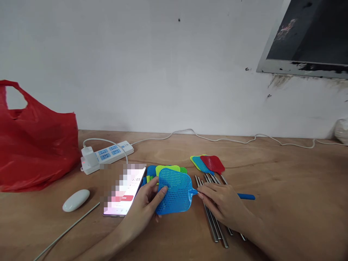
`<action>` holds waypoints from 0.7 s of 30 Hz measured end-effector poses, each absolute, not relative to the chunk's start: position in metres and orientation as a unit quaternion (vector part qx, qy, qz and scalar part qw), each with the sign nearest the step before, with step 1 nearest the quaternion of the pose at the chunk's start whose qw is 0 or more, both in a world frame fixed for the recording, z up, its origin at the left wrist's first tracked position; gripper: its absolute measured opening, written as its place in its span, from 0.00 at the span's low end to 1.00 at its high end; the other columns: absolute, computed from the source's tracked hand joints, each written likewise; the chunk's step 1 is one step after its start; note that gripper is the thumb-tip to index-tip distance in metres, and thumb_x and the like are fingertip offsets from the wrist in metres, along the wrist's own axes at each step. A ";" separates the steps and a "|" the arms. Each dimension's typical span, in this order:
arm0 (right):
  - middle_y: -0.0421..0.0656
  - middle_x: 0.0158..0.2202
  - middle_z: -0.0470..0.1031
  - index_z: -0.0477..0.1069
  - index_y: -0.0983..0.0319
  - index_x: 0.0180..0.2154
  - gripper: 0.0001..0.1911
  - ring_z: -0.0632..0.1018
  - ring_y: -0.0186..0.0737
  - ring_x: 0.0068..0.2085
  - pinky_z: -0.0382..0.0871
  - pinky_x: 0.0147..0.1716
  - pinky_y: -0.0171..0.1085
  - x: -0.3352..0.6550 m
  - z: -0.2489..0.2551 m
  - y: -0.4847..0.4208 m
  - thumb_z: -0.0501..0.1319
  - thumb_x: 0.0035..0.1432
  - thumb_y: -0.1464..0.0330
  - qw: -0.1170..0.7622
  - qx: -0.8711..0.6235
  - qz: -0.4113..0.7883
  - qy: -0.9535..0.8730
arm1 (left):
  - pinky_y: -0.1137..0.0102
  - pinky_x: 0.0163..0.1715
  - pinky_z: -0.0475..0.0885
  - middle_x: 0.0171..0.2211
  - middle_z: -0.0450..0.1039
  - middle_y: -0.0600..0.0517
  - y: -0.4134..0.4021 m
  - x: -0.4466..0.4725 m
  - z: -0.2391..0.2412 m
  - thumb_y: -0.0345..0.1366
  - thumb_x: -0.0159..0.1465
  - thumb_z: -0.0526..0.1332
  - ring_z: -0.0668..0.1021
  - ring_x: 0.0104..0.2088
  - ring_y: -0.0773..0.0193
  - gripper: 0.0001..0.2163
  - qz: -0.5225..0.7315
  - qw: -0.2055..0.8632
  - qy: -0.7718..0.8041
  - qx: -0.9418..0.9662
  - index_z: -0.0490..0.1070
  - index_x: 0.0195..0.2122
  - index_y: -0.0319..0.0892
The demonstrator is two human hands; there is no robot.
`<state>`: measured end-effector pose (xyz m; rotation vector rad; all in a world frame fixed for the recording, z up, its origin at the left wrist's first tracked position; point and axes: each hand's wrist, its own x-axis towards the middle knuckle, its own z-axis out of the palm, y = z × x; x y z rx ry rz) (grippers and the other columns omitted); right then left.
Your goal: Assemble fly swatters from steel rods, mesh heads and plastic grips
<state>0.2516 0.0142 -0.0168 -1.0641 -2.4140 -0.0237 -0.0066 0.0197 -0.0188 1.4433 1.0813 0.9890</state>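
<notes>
"If you've got a second, what's on the wooden table [293, 174]?"

"Red plastic bag [38, 145], far left. Only container I see; contents hidden."

"Thing in hand?"

"Blue swatter head [175, 197], front and centre, between left hand [148, 201] and right hand [223, 201]. Looks like thin perforated plastic: probably light, bendy, slightly slick, hard to break. Narrow neck's likely the weak spot. I'd take the flat edge for steadying, the neck for control."

"Fingers?"

"Left: thumb on the front, fingers behind, pinching the edge. Right: thumb and fingertips pinched together at the neck, the hand over steel rods [211, 226]. Can't tell if it touches them."

"Smaller stuff?"

"Phone [126, 192] beside the left hand, white mouse [76, 200] farther left, blue grip [246, 196] poking out past the right hand. Whether that joins the head, can't tell."
</notes>
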 end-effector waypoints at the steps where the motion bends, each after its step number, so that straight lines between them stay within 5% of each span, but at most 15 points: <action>1: 0.39 0.32 0.75 0.68 0.59 0.38 0.11 0.75 0.38 0.31 0.56 0.28 0.36 0.252 -0.017 0.014 0.49 0.71 0.70 0.250 -0.389 -0.015 -0.887 | 0.78 0.11 0.70 0.23 0.60 0.61 0.019 -0.006 -0.018 0.59 0.61 0.62 0.70 0.18 0.70 0.22 0.412 0.518 0.447 0.602 0.65 0.36 0.43; 9: 0.38 0.27 0.74 0.67 0.59 0.32 0.15 0.75 0.36 0.28 0.52 0.26 0.36 0.250 -0.022 0.014 0.50 0.71 0.66 0.271 -0.420 -0.062 -0.864 | 0.78 0.11 0.70 0.22 0.61 0.61 0.018 -0.008 -0.012 0.57 0.61 0.62 0.70 0.18 0.70 0.21 0.417 0.514 0.443 0.604 0.64 0.33 0.44; 16: 0.38 0.22 0.73 0.67 0.58 0.30 0.16 0.73 0.37 0.23 0.51 0.23 0.37 0.257 -0.020 0.021 0.51 0.71 0.63 0.296 -0.486 -0.107 -0.815 | 0.81 0.05 0.57 0.20 0.64 0.62 0.030 -0.016 -0.011 0.59 0.62 0.60 0.63 0.09 0.75 0.21 0.434 0.466 0.485 0.599 0.59 0.33 0.45; 21: 0.40 0.29 0.76 0.69 0.59 0.39 0.06 0.75 0.38 0.26 0.60 0.25 0.35 0.255 -0.019 0.018 0.55 0.67 0.65 0.332 -0.451 -0.053 -0.827 | 0.80 0.06 0.60 0.26 0.71 0.58 0.026 -0.014 -0.014 0.56 0.61 0.63 0.67 0.10 0.75 0.20 0.395 0.486 0.487 0.610 0.66 0.37 0.42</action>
